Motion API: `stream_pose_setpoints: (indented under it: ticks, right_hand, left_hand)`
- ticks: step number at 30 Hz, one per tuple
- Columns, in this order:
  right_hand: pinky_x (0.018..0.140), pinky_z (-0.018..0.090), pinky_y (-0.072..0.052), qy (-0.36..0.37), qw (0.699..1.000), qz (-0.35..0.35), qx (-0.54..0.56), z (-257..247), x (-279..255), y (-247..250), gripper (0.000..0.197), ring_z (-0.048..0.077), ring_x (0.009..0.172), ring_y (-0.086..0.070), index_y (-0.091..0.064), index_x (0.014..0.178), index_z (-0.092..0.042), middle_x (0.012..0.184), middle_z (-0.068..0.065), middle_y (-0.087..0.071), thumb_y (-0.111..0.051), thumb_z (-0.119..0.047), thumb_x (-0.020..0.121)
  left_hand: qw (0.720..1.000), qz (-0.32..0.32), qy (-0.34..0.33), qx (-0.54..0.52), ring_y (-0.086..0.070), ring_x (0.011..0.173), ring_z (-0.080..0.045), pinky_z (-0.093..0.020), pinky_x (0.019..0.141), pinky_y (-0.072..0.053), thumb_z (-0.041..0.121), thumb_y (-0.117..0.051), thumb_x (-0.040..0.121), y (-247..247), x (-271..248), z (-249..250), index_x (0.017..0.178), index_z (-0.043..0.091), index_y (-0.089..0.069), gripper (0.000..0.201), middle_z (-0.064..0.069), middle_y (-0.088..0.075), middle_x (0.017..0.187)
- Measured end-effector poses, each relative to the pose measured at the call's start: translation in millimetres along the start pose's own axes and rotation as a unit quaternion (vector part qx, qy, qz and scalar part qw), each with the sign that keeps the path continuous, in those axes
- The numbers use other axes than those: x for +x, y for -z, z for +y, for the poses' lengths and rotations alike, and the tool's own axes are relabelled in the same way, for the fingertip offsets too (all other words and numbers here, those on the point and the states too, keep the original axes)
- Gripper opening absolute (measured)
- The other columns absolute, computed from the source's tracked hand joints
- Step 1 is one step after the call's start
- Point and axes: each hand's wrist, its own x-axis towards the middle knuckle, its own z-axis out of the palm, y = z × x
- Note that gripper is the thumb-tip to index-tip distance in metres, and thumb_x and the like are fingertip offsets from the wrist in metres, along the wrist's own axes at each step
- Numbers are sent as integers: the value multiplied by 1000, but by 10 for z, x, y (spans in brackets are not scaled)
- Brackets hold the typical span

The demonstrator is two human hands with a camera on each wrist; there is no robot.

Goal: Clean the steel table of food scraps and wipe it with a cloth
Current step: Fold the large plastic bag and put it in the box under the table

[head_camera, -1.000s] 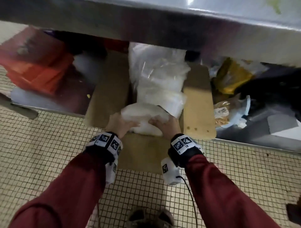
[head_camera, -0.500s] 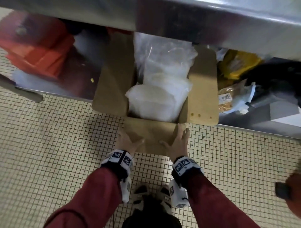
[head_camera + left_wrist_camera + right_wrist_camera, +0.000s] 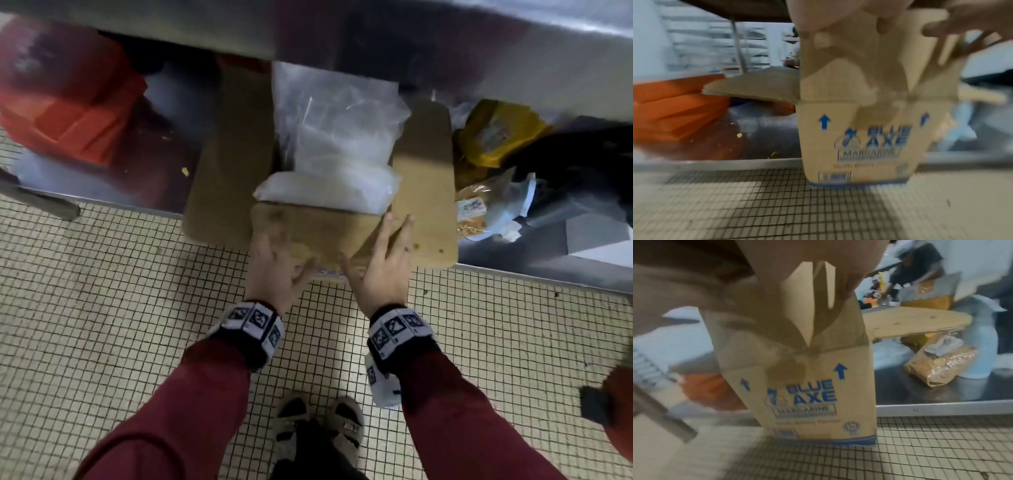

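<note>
Steel table (image 3: 445,37) overhangs both hands (image 3: 274,260) flat on carton flap (image 3: 325,236)

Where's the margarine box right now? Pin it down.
In the head view the margarine box sits at centre on the lower steel shelf under the table, orange crates to its left and a bagged snack to its right, both hands on its front flap.

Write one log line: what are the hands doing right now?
left hand: open, on front flap | right hand: open, on flap | cardboard box: open, plastic bags inside
</note>
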Motion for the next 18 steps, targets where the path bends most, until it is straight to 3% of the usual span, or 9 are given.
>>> stream_pose_setpoints:
  ticks: [2, 5, 9, 13, 15, 18]
  right_hand:
    - [113, 54, -16, 18, 997, 14, -70, 96, 62, -214, 109, 47, 140, -16, 6, 146, -18, 152, 32, -1, -54, -71, 72]
    - [114, 52, -9, 28, 995, -21, -91, 259, 234, -465, 119, 46, 142, -5, 11, 143, -23, 152, 33, 3, -43, -84, 55]
    - [109, 53, -26, 58, 993, 6, -104, 421, 523, -631, 133, 46, 141, -14, 3, 145, -21, 152, 32, -5, -80, -61, 48]
    - [113, 49, -17, 43, 990, -4, -131, 381, 843, -628, 142, 42, 144, -2, 27, 143, -21, 154, 27, 11, -82, -52, 58]
    - [116, 48, -9, 43, 991, -35, -118, 339, 1030, -581, 133, 39, 144, 9, 26, 144, -20, 153, 24, 21, -74, -59, 64]
    - [116, 48, -5, 45, 992, -46, -113, 287, 1317, -532, 129, 38, 143, 14, 21, 146, -19, 152, 23, 26, -67, -66, 65]
  left_hand:
    - [992, -65, -16, 111, -10, 136, -36, -57, 107, -17, 71, -30, 80, -324, -69, -162, 146, 17, -7, 88, -16, -6, 149]
    - [985, -91, 10, 149, -7, 135, -36, -62, 102, -14, 70, -33, 74, -642, 68, -289, 145, 13, -9, 94, -16, -5, 149]
    - [985, -76, 8, 157, 3, 138, -32, -59, 105, -2, 64, -47, 70, -819, 329, -335, 145, 20, 0, 99, -16, -1, 153]
    - [985, -88, 18, 147, 19, 140, -29, -54, 105, 14, 66, -40, 73, -813, 649, -318, 140, 27, 22, 99, -7, 26, 149]
    - [979, -112, 30, 166, 19, 141, -31, -53, 107, 14, 68, -38, 75, -818, 852, -292, 138, 24, 30, 103, -8, 30, 148]
    - [976, -120, 36, 179, 18, 142, -31, -54, 111, 8, 67, -44, 78, -843, 1159, -258, 138, 20, 27, 104, -11, 24, 153]
